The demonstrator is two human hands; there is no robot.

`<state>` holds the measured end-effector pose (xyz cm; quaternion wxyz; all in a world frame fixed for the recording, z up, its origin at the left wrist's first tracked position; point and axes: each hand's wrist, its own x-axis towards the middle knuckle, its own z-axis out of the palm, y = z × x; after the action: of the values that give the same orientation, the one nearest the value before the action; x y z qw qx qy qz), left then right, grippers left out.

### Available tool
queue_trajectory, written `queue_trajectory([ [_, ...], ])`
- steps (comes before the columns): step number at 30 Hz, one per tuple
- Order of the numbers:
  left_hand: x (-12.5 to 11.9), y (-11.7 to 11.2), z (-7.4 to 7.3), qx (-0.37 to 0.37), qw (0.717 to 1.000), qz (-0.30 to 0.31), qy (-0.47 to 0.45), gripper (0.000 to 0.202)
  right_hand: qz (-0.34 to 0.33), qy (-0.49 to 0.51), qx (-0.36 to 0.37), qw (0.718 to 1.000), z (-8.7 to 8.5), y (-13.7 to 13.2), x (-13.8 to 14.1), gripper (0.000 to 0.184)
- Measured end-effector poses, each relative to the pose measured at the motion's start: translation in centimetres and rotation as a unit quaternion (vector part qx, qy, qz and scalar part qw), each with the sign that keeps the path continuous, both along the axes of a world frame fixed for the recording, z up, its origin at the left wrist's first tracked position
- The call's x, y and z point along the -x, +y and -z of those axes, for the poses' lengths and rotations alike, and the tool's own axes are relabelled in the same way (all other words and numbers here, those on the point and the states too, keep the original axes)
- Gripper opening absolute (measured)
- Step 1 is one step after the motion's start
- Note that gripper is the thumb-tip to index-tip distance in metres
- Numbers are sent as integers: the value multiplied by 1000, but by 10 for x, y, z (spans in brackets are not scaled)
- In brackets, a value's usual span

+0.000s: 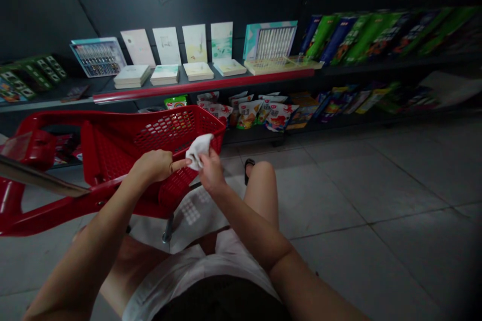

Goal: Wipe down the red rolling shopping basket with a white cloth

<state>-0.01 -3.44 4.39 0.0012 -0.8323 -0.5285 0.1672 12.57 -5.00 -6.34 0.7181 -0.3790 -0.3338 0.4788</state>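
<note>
A crumpled white cloth (pixel 199 151) is held in my right hand (pixel 213 173), its fingers closed around the lower right side. My left hand (pixel 156 165) reaches in from the left with its index finger stretched out, the tip touching the cloth's left edge. Its other fingers are curled under and mostly hidden, with nothing visible in them. Both hands are over the near side of a red plastic shopping cart (pixel 109 148) with perforated walls. Whether the left hand touches the cart's rim is hard to see.
Behind the cart, a dark shelf with a red edge strip (pixel 211 84) bears stacked notebooks (pixel 198 71), pen sets (pixel 276 42) and green and blue bags (pixel 361 35). Snack bags (pixel 248 113) fill the lower shelf. My bent knee (pixel 263 185) is right of the cart, above grey floor tiles (pixel 361 185).
</note>
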Motion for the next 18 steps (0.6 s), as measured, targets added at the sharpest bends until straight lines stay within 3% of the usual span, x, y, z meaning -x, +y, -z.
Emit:
queue_trajectory([
  [1,-1,-1,0,-3,1000,-1,3,89,19,-100,-36,994,-2,2,-9,38],
  [2,-1,-3,0,-8,1000,-1,6,88,31,-225,-82,970,-2,4,-18,41],
  [4,-1,-8,2,-21,1000,1,8,83,26,-473,-166,865,-2,10,-34,43],
  [6,-1,-12,5,-39,999,5,10,73,6,-617,-189,764,0,22,-53,43],
  [7,0,-14,6,-45,999,8,12,68,11,-658,-175,732,1,30,-64,42],
  [9,1,-17,8,-54,998,17,17,62,44,-700,-115,703,1,44,-85,41],
  [12,2,-18,8,-52,998,23,25,60,88,-712,-42,695,-3,48,-95,39],
  [18,8,-19,6,-54,997,42,44,53,0,-731,-207,650,-8,14,-52,41],
])
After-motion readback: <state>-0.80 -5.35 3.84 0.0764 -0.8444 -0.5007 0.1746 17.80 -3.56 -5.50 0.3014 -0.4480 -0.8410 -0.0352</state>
